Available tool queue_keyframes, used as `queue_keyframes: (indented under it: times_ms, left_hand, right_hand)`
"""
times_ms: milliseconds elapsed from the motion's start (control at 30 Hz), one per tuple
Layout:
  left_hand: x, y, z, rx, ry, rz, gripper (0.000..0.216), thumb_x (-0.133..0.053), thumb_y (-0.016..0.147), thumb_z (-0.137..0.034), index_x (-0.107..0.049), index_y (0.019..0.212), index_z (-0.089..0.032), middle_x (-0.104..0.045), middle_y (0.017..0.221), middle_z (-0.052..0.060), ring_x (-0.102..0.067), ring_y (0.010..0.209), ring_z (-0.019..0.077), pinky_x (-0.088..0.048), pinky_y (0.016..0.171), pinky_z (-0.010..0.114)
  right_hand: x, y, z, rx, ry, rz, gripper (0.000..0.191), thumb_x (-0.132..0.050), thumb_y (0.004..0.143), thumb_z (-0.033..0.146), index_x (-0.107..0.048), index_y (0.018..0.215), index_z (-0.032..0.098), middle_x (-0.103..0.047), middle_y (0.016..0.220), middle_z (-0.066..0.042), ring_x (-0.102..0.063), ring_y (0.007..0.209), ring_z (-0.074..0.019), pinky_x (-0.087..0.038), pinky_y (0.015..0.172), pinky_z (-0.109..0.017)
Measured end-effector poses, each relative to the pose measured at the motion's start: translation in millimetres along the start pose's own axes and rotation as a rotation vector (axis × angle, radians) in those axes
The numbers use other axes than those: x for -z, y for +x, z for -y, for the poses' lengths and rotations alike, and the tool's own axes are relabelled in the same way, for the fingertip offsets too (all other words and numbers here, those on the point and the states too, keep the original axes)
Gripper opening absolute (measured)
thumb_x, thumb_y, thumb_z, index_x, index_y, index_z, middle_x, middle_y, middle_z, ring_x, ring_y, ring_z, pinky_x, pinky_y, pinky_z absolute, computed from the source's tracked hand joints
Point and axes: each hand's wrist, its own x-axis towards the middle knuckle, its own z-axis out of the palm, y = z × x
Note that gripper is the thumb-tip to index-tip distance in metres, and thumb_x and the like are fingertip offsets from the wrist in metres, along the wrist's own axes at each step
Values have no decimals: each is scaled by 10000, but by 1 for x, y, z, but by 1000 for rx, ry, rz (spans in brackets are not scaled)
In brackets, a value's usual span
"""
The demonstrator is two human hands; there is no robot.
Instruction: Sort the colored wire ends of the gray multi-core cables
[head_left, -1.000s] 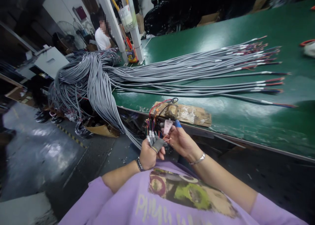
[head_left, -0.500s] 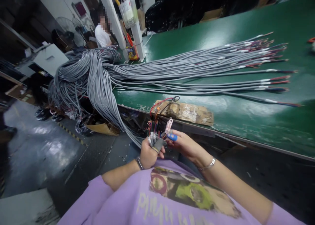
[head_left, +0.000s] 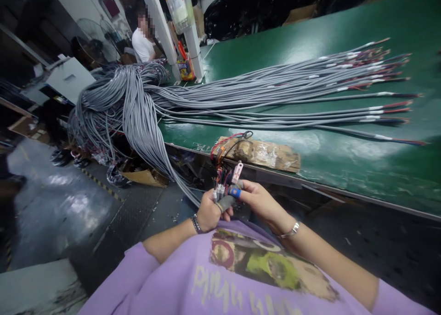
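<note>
My left hand (head_left: 208, 211) is closed around the ends of several grey cables (head_left: 186, 193). White-banded tips and thin coloured wires (head_left: 222, 176) stick up out of that fist. A grey cover with a yellowish edge is on my left thumb. Against the wire ends, my right hand (head_left: 260, 200) has thumb and forefinger pinched together, with a blue wrap (head_left: 234, 192) on the thumb. What lies between those fingertips is hidden. Just above them stands a flat pinkish-white piece with a hole (head_left: 237, 171); I cannot tell whether my fingers touch it.
Many grey cables (head_left: 241, 92) stretch over the green table (head_left: 361, 168), their stripped ends to the right. A worn wooden block (head_left: 272, 155) with red and black leads lies at the near edge. A post (head_left: 195, 53) rises behind. Farther back is a person in white (head_left: 143, 46).
My right hand has shifted left and closed in on the wire ends by my left hand. My left hand has moved slightly right with the cables. The view has shifted a little.
</note>
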Motion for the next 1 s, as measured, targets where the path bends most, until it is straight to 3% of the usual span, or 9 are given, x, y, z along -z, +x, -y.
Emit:
queue_keyframes:
  times_ms: [133,300,467,567,767,867,1000]
  left_hand:
    - [-2,0,6,-66,-74,-97,471,-757,615,-591,-568,684,-165,-611,466,-11,-494,308,89,-315,306,171]
    - [-6,-2,-1,-101,-96,-152,473,-756,615,-594,-567,635,-161,-607,456,-9,-489,303,87,-326,304,175]
    - [-12,-2,-12,-108,-118,-191,510,-767,574,-623,-561,639,-162,-591,442,-19,-466,283,82,-287,285,173]
    - [-15,-1,-13,-117,-104,-194,515,-762,581,-628,-555,637,-160,-593,448,-18,-469,288,79,-287,291,174]
    - [-14,3,-7,-133,-70,-192,474,-745,641,-595,-552,638,-161,-601,472,-17,-486,306,79,-313,312,180]
    - [-15,4,-5,-131,-54,-173,470,-742,644,-596,-562,644,-162,-601,473,-17,-485,308,79,-322,317,182]
    - [-15,5,-4,-122,-33,-167,469,-732,647,-603,-564,641,-165,-601,473,-18,-487,312,79,-329,322,183]
  right_hand:
    - [-5,0,-10,-25,159,-39,326,-772,653,438,-554,606,201,-554,458,22,-493,437,-136,-365,483,-277]
    - [5,4,-18,-37,327,-64,258,-819,617,330,-608,618,182,-535,528,40,-462,498,-98,-393,521,-244]
    - [16,13,-11,-104,434,-10,324,-804,622,471,-674,729,195,-616,689,1,-523,613,-119,-444,596,-253]
    - [16,20,-5,-59,341,-2,406,-812,591,547,-654,707,192,-597,673,6,-467,569,-107,-405,563,-256]
    - [10,24,1,244,-27,-309,476,-729,651,648,-583,559,204,-489,520,30,-357,507,-112,-301,506,-272]
    - [7,27,1,210,82,-211,536,-664,655,727,-581,544,209,-513,528,15,-392,505,-120,-327,503,-277]
    - [8,35,-3,105,285,-87,485,-729,637,673,-635,622,198,-566,566,-1,-459,526,-129,-371,513,-277]
